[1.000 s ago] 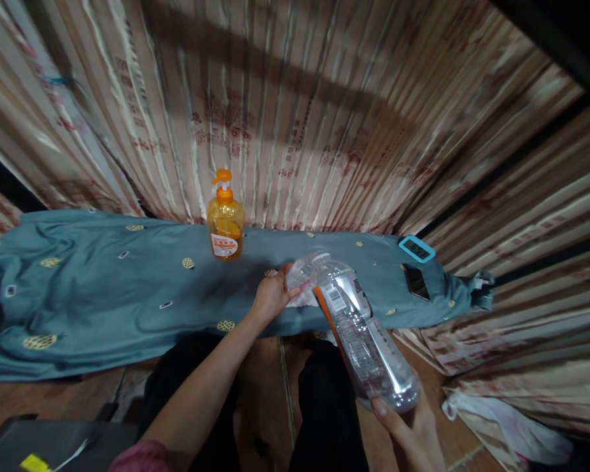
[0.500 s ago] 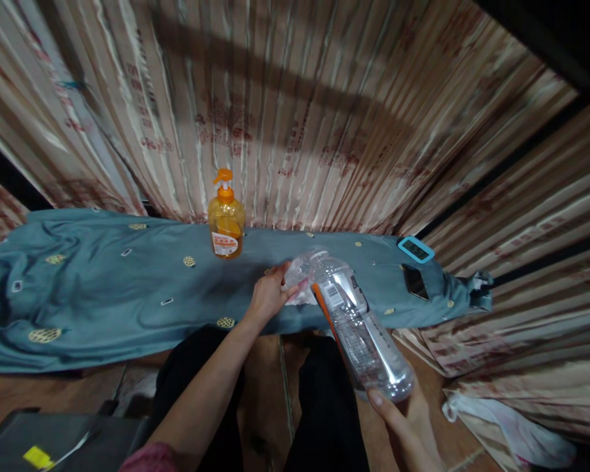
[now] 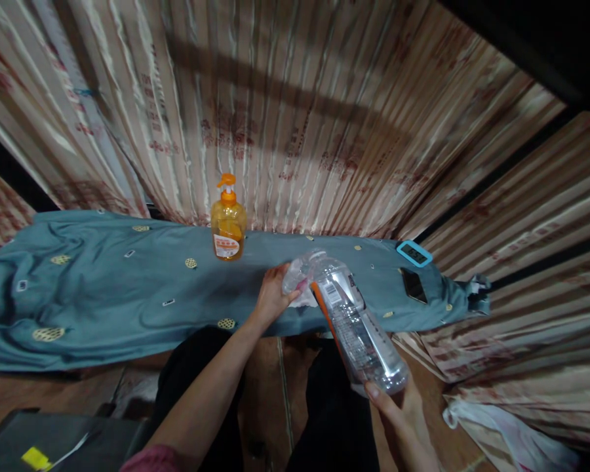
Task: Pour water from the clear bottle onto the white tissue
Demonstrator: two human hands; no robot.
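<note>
My right hand (image 3: pixel 398 406) is closed around the base of a big clear plastic bottle (image 3: pixel 356 328) with an orange-edged label and a barcode. The bottle is tilted, its neck end pointing away from me and to the left. At that end, my left hand (image 3: pixel 274 294) grips a smaller clear plastic container (image 3: pixel 297 275) with a pink mark, held over the cloth. The two meet or overlap near the big bottle's neck; I cannot tell whether their mouths touch. Beyond my left hand, an orange pump bottle (image 3: pixel 229 226) stands upright, partly filled with amber liquid.
A teal patterned cloth (image 3: pixel 128 295) covers the narrow surface before me. On its right lie a blue-framed digital clock (image 3: pixel 414 254) and a dark phone (image 3: pixel 413 286). Pleated curtains (image 3: pixel 275 118) hang behind. A dark case (image 3: pixel 63 439) with a yellow tag sits lower left.
Both hands keep their grips, and the bottle and container stay nearly in place. The bottle's base has shifted slightly up and left; the whole view has moved a little.
</note>
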